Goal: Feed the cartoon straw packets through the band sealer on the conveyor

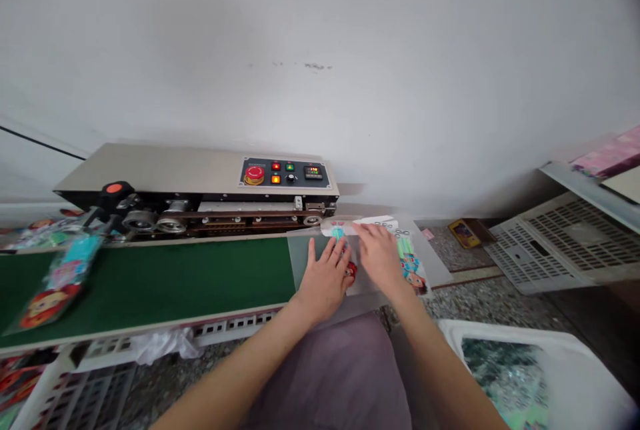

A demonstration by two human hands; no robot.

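My left hand (324, 280) lies with its fingers spread on a clear plastic packet (338, 233) holding a colourful printed item, on a grey sheet at the right end of the green belt (200, 283). To its right, my right hand (381, 258) has its fingers bent together at the packet's upper right edge; whether they pinch it is unclear. Beside my right hand rests another printed packet (411, 263) with green and blue parts. The sealing machine (190, 177) stands behind the belt, its panel lights lit. A sealed packet (63, 280) lies on the belt's left part.
At the lower right is a white tub (575, 357) with packets inside. A grey plastic crate (550, 243) leans at the right, near a small yellow box (464, 233). White crates (90, 397) stand below the belt, and more packets (43, 233) lie at the far left.
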